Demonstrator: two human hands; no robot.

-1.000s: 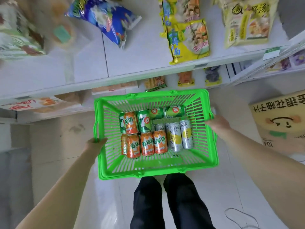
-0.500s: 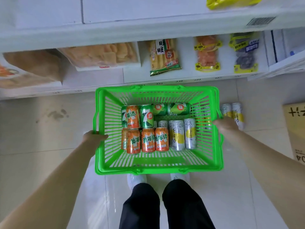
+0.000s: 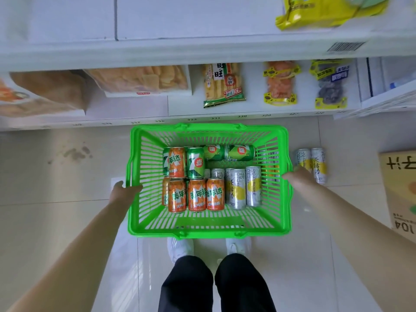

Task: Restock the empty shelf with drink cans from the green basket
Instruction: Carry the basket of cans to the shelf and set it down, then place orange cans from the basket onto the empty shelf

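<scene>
Head view, looking down. Nearest me are the person's black trousers [image 3: 186, 284] and white shoes [image 3: 180, 248] on the pale tiled floor [image 3: 56, 221].

Both bare forearms reach forward to the green basket [image 3: 202, 233], which sits just ahead of the shoes. I cannot tell whether it rests on the tiles or is carried.

- **Left hand** [image 3: 122, 191]: on the basket's left rim, fingers curled over the edge and gripping it.
- **Right hand** [image 3: 297, 176]: on the right rim, fingers likewise curled over the edge.

Inside the basket, the near row holds orange cans [image 3: 197, 194] at left and silver cans with yellow labels [image 3: 237, 188] at right. Behind them are another orange can, green 7-Up cans [image 3: 195, 163] and two green cans lying crosswise [image 3: 239, 152] against the far wall.

On the floor just right of the basket, beside the right hand, lie two more silver cans [image 3: 311, 164]. A cardboard box [image 3: 400, 190] lies further right, at the frame edge.

Beyond the basket I see the lower shelf [image 3: 126, 109], which carries a rice-cracker bag [image 3: 222, 85], an orange snack pouch [image 3: 280, 83] and a dark snack pouch [image 3: 329, 84]. Farthest is the upper white shelf [image 3: 180, 52], with a barcode label [image 3: 344, 46] on its front edge and a yellow bag [image 3: 319, 12] at its right end.
</scene>
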